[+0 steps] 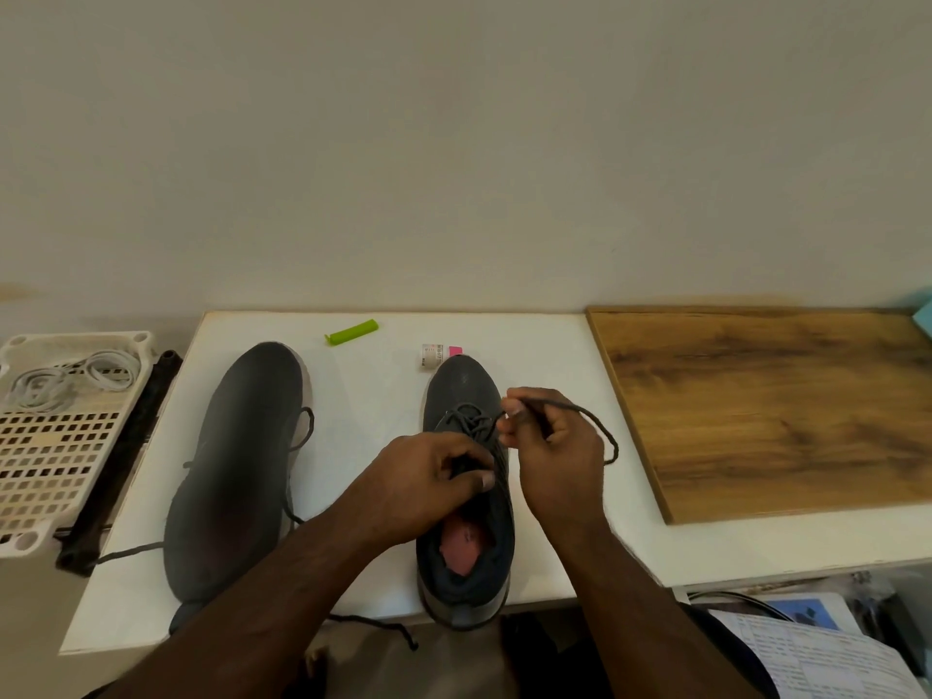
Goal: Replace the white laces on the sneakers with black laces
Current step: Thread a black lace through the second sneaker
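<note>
The right hand [552,446] pinches the black lace [590,418] between thumb and curled fingers, just above the right side of the upright sneaker [466,547]; the lace loops out to the right of that hand and runs back to the crossed lacing near the shoe's toe. The left hand [428,484] rests on the same sneaker's tongue, fingers curled and gripping the lacing there. This sneaker stands sole-down, its reddish insole showing at the opening. To its left, the second sneaker [232,476] lies sole-up on the white board [363,396], a black lace trailing from it. Far left of the upright sneaker, the white laces [75,378] lie coiled in a perforated tray [55,461]. Beyond its toe lie a green clip [352,333] and a small labelled roll [434,354]; to its right, a wooden board [771,411].
</note>
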Available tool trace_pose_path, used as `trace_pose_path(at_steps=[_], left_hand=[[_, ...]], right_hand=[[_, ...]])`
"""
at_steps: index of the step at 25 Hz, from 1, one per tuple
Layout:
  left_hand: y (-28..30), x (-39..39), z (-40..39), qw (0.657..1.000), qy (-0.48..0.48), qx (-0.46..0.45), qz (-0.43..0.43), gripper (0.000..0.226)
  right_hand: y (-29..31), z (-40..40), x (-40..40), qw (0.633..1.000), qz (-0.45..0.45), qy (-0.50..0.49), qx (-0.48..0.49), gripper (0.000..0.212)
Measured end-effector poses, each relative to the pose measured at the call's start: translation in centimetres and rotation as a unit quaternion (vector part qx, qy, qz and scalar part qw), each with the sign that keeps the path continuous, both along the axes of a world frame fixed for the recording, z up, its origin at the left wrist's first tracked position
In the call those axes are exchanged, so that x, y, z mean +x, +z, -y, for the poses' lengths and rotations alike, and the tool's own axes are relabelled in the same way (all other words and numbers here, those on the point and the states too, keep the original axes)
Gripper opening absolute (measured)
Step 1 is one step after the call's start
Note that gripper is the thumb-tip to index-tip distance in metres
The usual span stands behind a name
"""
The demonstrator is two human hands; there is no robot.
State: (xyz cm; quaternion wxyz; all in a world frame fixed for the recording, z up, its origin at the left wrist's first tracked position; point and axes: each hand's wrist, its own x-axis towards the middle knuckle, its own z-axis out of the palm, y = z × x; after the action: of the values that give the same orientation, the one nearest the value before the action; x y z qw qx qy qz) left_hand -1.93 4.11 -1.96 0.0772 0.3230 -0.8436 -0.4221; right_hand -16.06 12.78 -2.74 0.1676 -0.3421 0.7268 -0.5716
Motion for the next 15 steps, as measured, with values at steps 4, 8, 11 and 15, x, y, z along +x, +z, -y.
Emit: trace_pose_path(at_steps=[4,8,11,15], left_hand=[[0.1,-0.3,1.3,0.971,0.222,0.037,-0.078,0.005],[-0.2,-0.6,1.2,0.982,0.183,0.039,-0.028,0.029],[-0.2,-0.8,0.8,0.988,0.153,0.020,-0.002,0.043],[0.2,-0.9,0.6,0.988,0.153,0.020,0.019,0.043]], right_hand=[[-1.0,0.2,0.0,0.997,0.053,0.018,0.060,0.009],[-0.5,0.2,0.0,0.994,0.097,0.021,0.036,0.008],[-0.2,0.2,0.2,0.997,0.074,0.022,0.015,0.008],[0.8,0.0,0.7,0.995,-0.019,0.015,-0.102,0.008]])
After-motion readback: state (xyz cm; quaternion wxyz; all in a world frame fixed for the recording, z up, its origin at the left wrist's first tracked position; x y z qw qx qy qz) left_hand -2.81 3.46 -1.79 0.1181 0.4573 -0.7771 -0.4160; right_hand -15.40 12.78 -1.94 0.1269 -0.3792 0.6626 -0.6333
